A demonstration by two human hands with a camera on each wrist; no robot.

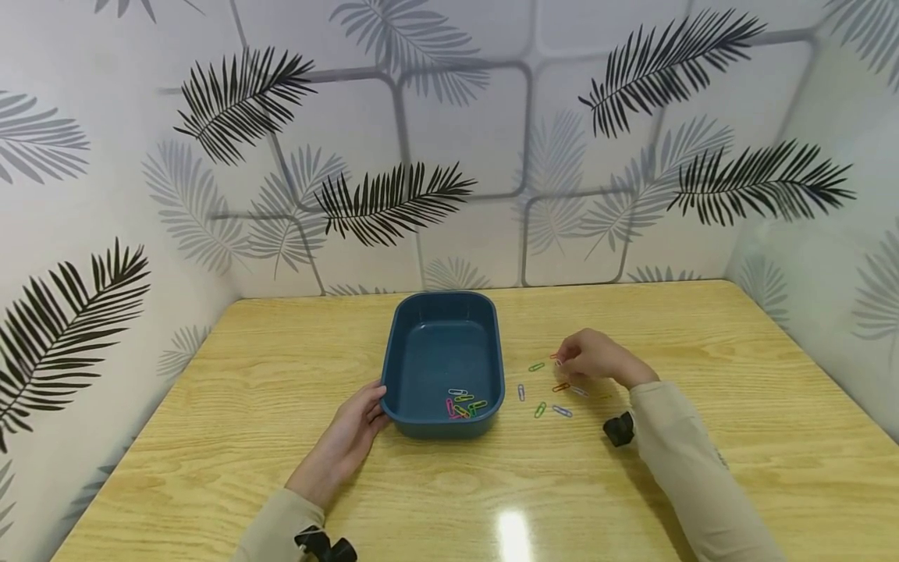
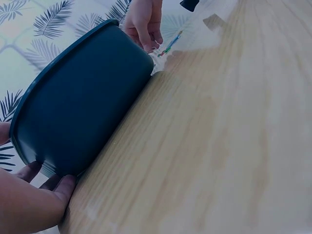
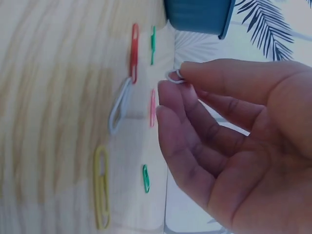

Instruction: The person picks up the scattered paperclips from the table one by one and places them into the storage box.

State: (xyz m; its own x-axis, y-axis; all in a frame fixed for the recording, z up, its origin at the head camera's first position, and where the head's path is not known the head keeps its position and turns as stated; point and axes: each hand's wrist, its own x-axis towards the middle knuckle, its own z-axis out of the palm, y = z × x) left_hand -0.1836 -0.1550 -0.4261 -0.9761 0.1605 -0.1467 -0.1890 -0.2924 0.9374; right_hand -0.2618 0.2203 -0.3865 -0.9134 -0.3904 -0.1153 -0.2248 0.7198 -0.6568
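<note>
A dark blue plastic bin (image 1: 442, 430) stands on the table, with several coloured paper clips (image 1: 461, 398) at the near end of its floor. My left hand (image 1: 351, 431) holds the bin's near left corner, thumb at the rim and fingers against the outer wall. To the right of the bin, my right hand (image 1: 597, 357) pinches a white paper clip (image 3: 171, 80) between thumb and index fingertip, just over the table. Around that hand lie loose paper clips, among them a red one (image 3: 134, 53), a yellow one (image 3: 101, 187) and a pink one (image 3: 152, 108).
The wooden table (image 1: 281, 351) runs back to a wall with a leaf pattern (image 1: 463, 133). Nearer the bin lie a green clip (image 1: 540, 410) and a bluish clip (image 1: 521, 393). Each sleeve carries a small black wrist camera (image 1: 619, 429).
</note>
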